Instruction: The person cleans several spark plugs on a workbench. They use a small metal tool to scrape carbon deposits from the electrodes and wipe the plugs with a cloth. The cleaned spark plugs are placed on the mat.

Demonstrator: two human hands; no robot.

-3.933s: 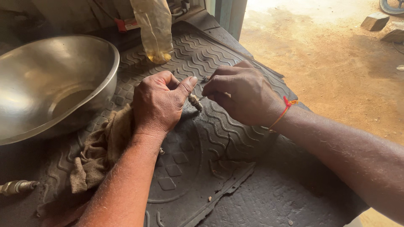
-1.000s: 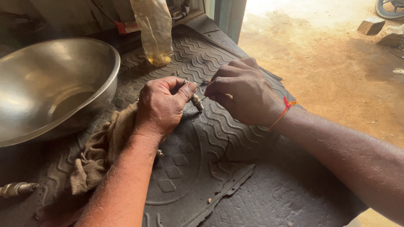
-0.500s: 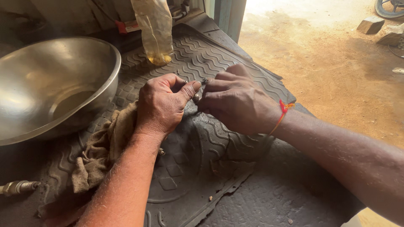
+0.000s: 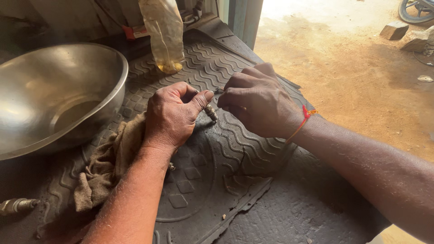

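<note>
My left hand (image 4: 174, 115) is closed around a small dirty metal part, a spark plug (image 4: 210, 111), whose threaded end pokes out below the thumb. My right hand (image 4: 257, 101) is curled just to its right, fingertips pinching a thin small tool (image 4: 219, 89) at the plug's upper end. A red thread band sits on my right wrist. Both hands rest over a black rubber mat (image 4: 235, 153) with wavy ribs. A brown rag (image 4: 108, 162) lies under my left wrist.
A large steel bowl (image 4: 54, 90) stands at the left on the mat. A plastic bottle (image 4: 163, 34) with a little yellow liquid stands behind the hands. Another spark plug (image 4: 16, 205) lies at the lower left. Sandy ground with stones (image 4: 398, 31) lies to the right.
My right hand moved in closer to the left hand and the plug, then drew slightly back up at its tip. The left hand barely shifted.
</note>
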